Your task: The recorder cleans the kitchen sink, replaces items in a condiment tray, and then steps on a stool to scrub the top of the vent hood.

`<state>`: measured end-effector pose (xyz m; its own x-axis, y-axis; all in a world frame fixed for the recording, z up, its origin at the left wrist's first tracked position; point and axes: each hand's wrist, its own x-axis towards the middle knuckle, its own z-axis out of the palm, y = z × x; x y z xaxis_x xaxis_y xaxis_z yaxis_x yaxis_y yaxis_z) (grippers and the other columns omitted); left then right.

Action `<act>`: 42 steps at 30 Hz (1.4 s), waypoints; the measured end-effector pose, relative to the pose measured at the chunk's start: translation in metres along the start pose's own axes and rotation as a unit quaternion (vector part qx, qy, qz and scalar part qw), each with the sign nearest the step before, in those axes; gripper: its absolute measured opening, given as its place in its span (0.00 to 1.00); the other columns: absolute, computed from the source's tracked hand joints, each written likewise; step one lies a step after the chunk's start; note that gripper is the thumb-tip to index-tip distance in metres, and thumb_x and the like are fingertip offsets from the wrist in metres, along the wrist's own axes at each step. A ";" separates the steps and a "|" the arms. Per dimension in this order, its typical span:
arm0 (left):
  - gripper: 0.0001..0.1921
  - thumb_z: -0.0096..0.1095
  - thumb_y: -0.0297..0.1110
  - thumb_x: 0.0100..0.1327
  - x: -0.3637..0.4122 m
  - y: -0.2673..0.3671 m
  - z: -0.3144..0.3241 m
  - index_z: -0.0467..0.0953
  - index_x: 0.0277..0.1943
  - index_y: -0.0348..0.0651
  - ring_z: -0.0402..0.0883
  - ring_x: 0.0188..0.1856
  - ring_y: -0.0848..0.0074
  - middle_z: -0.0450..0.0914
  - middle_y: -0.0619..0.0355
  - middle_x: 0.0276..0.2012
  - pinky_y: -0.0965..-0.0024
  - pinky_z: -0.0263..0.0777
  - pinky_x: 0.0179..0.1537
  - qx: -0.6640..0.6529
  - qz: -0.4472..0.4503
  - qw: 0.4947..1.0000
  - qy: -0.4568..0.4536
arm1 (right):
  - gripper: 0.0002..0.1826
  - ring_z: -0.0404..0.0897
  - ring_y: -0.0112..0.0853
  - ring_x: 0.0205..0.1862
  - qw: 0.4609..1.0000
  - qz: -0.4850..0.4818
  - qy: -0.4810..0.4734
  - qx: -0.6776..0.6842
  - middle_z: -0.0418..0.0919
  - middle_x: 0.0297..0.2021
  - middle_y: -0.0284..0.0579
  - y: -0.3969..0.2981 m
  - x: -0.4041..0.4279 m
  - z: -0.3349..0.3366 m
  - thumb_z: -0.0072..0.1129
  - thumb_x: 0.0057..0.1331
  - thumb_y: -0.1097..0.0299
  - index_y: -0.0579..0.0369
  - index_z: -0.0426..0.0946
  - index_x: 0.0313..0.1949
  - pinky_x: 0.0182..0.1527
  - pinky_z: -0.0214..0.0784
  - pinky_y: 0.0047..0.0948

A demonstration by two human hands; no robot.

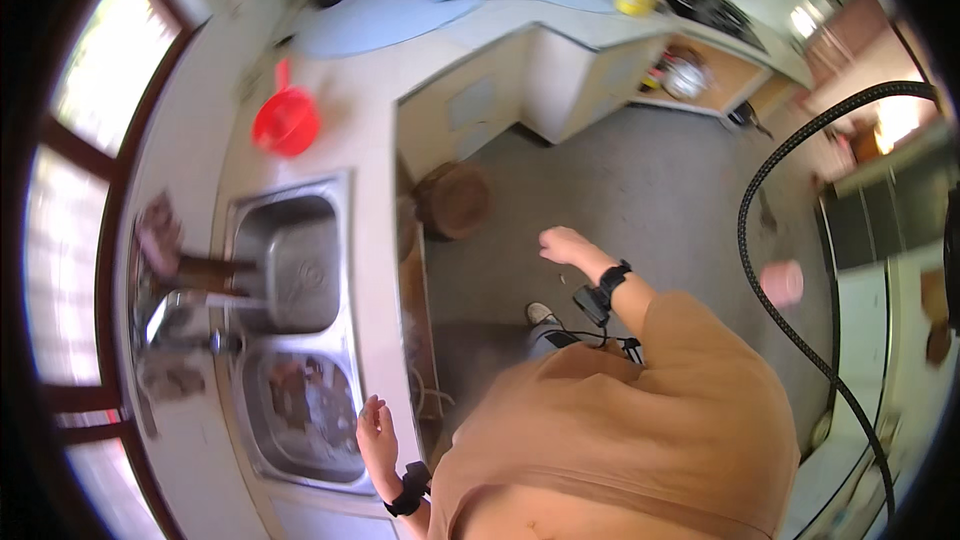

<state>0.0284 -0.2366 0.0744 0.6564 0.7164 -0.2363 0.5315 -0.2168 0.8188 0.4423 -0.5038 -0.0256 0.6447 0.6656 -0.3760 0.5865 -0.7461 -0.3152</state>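
Note:
My left hand [377,431] hovers at the front rim of the stainless steel double sink [351,360], beside the lower basin. Nothing shows in it, and its fingers are slightly apart. In that basin lie blurred brown and pale shapes [319,405], perhaps in water; I cannot tell what they are. The upper basin [306,262] shows its drain, and a chrome faucet [169,319] stands behind the two basins. My right hand [566,246] hangs over the grey floor with its fingers curled in. No object is visible in it. Both wrists wear black straps.
A red plastic dipper [287,124] sits on the counter [367,127] beyond the sink. A brown round block [454,201] stands on the floor [600,165] by the cabinets. At right are a pink container [782,283] and a black braided cable [750,195] arching through the view.

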 end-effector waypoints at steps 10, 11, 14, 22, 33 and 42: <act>0.17 0.51 0.34 0.63 0.111 0.156 0.181 0.71 0.49 0.30 0.78 0.44 0.65 0.78 0.45 0.42 0.68 0.70 0.46 0.156 0.188 0.936 -0.254 | 0.12 0.77 0.47 0.35 0.852 0.482 0.088 0.186 0.79 0.31 0.52 0.260 -0.230 0.119 0.55 0.53 0.59 0.53 0.79 0.30 0.38 0.70 0.41; 0.17 0.51 0.34 0.63 0.117 0.174 0.211 0.71 0.49 0.30 0.78 0.45 0.65 0.77 0.44 0.42 0.69 0.69 0.46 0.192 0.231 0.909 -0.288 | 0.12 0.77 0.47 0.35 0.836 0.502 0.096 0.200 0.79 0.31 0.52 0.267 -0.245 0.138 0.55 0.53 0.59 0.53 0.79 0.30 0.38 0.70 0.41; 0.16 0.51 0.34 0.64 0.120 0.226 0.306 0.71 0.49 0.30 0.77 0.45 0.65 0.77 0.43 0.43 0.69 0.69 0.47 0.217 0.323 0.839 -0.380 | 0.14 0.77 0.48 0.35 0.799 0.508 0.198 0.253 0.79 0.31 0.52 0.293 -0.301 0.170 0.54 0.53 0.57 0.54 0.78 0.31 0.38 0.69 0.42; 0.17 0.51 0.32 0.63 0.116 0.337 0.486 0.69 0.52 0.32 0.75 0.47 0.67 0.76 0.48 0.45 0.70 0.68 0.48 0.221 0.352 0.697 -0.584 | 0.16 0.77 0.48 0.33 0.671 0.602 0.282 0.330 0.78 0.28 0.54 0.315 -0.332 0.215 0.50 0.55 0.55 0.55 0.77 0.30 0.36 0.68 0.43; 0.22 0.48 0.43 0.62 0.090 0.393 0.614 0.69 0.51 0.33 0.71 0.49 0.53 0.74 0.41 0.45 0.59 0.65 0.49 0.330 0.551 0.426 -0.637 | 0.12 0.65 0.25 0.15 0.296 0.577 0.519 0.557 0.65 0.10 0.37 0.253 -0.367 0.283 0.46 0.52 0.69 0.56 0.67 0.12 0.16 0.55 0.29; 0.18 0.50 0.42 0.61 0.068 0.436 0.663 0.72 0.38 0.31 0.72 0.36 0.49 0.75 0.41 0.32 0.55 0.67 0.40 0.375 0.630 0.317 -0.602 | 0.25 0.68 0.42 0.36 0.499 0.675 0.418 0.348 0.69 0.32 0.47 0.233 -0.393 0.294 0.59 0.32 0.74 0.53 0.70 0.37 0.40 0.62 0.36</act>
<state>0.6595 -0.7219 0.0688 0.0892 -0.9257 -0.3676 -0.8768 -0.2481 0.4120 0.1811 -0.9445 -0.2078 0.3716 -0.8937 -0.2516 -0.7835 -0.1565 -0.6014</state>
